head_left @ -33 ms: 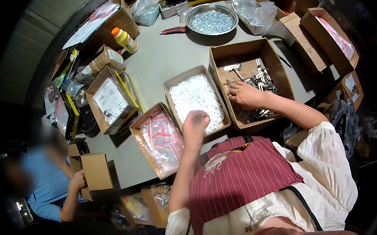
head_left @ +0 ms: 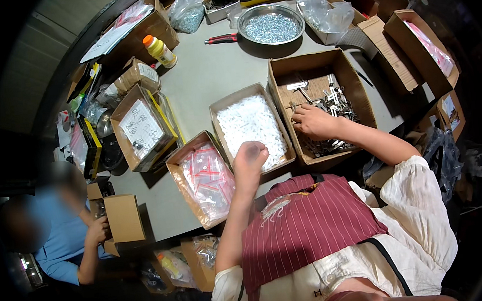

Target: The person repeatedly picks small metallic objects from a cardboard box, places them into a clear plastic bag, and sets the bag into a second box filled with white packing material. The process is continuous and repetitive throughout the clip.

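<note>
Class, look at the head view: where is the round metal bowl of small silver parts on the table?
The round metal bowl sits at the far edge of the grey table, upper middle of the head view, just beyond the box of metal pieces, with red-handled pliers to its left.

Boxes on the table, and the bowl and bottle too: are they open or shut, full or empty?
Box of metal parts: open, partly filled; right hand inside.
Box of white pieces: open, full; left hand closed above it.
Box of small bags: open, full.
Metal bowl: heaped with screws.
Yellow bottle: capped, upright.
</note>
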`<action>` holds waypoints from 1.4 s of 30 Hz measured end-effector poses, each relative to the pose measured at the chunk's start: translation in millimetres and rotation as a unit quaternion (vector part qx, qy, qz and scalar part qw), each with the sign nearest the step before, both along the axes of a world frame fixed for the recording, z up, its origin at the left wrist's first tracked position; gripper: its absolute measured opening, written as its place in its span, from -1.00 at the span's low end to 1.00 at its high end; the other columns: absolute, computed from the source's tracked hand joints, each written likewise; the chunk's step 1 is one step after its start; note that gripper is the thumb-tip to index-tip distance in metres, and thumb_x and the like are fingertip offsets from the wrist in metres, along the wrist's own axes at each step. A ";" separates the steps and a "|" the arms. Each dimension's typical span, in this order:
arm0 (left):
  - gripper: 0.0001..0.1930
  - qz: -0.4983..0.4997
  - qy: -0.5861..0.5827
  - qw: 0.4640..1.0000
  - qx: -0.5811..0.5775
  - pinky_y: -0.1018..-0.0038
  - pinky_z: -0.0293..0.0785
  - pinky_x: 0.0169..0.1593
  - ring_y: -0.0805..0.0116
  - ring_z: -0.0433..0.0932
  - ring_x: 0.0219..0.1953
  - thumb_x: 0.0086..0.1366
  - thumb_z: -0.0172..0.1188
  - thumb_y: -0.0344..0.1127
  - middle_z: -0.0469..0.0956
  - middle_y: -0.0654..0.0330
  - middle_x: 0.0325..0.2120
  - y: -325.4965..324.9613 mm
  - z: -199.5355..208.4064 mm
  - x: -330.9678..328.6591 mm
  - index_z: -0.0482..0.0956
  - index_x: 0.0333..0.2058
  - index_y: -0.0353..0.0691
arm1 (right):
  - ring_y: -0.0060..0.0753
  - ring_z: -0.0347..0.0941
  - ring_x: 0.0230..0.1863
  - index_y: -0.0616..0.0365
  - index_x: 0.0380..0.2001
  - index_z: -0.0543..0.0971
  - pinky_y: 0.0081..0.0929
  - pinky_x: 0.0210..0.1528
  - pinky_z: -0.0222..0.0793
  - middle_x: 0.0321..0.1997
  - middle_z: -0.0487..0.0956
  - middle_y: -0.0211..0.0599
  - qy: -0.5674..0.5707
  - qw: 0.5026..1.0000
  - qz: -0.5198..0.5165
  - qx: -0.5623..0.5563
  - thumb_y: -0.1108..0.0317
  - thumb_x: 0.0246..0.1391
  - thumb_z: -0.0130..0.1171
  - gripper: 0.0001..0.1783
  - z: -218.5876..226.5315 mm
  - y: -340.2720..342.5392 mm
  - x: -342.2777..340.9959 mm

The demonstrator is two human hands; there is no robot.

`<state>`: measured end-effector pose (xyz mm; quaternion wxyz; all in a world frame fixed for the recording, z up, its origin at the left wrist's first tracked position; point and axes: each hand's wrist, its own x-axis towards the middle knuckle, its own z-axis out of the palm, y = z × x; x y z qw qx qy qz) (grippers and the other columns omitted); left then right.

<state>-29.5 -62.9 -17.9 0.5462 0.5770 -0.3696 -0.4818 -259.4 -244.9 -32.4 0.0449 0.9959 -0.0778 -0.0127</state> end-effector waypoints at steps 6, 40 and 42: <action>-0.82 0.006 -0.007 1.000 -0.003 0.48 0.46 0.04 0.45 0.56 -0.13 0.28 0.31 -0.44 0.62 0.23 -0.25 -1.3 3.4 -3.0 0.58 -0.17 -0.31 | -0.33 0.46 -0.03 0.02 -0.36 0.66 -0.38 0.10 0.33 -0.23 0.54 -0.39 0.004 1.000 0.021 -0.005 0.27 -0.05 0.19 -0.83 4.8 5.4 7.8; -0.80 -0.027 -0.019 0.998 0.049 0.50 0.42 0.06 0.48 0.54 -0.11 0.28 0.36 -0.42 0.60 0.27 -0.22 0.4 8.3 -1.8 0.59 -0.15 -0.27 | 0.01 0.52 -0.12 0.21 -0.47 0.67 -0.08 -0.04 0.42 -0.35 0.59 -0.10 -0.027 0.956 -0.151 0.250 0.13 -0.03 0.40 -0.68 -31.2 -43.1 12.1; -0.79 -0.021 -0.033 0.998 0.043 0.49 0.42 0.07 0.47 0.54 -0.10 0.28 0.36 -0.41 0.61 0.26 -0.21 1.1 5.4 -0.6 0.58 -0.14 -0.27 | -0.02 0.51 -0.11 0.20 -0.45 0.67 -0.11 -0.01 0.41 -0.33 0.60 -0.13 -0.036 0.961 -0.143 0.233 0.13 -0.03 0.39 -0.69 -27.7 -42.2 12.4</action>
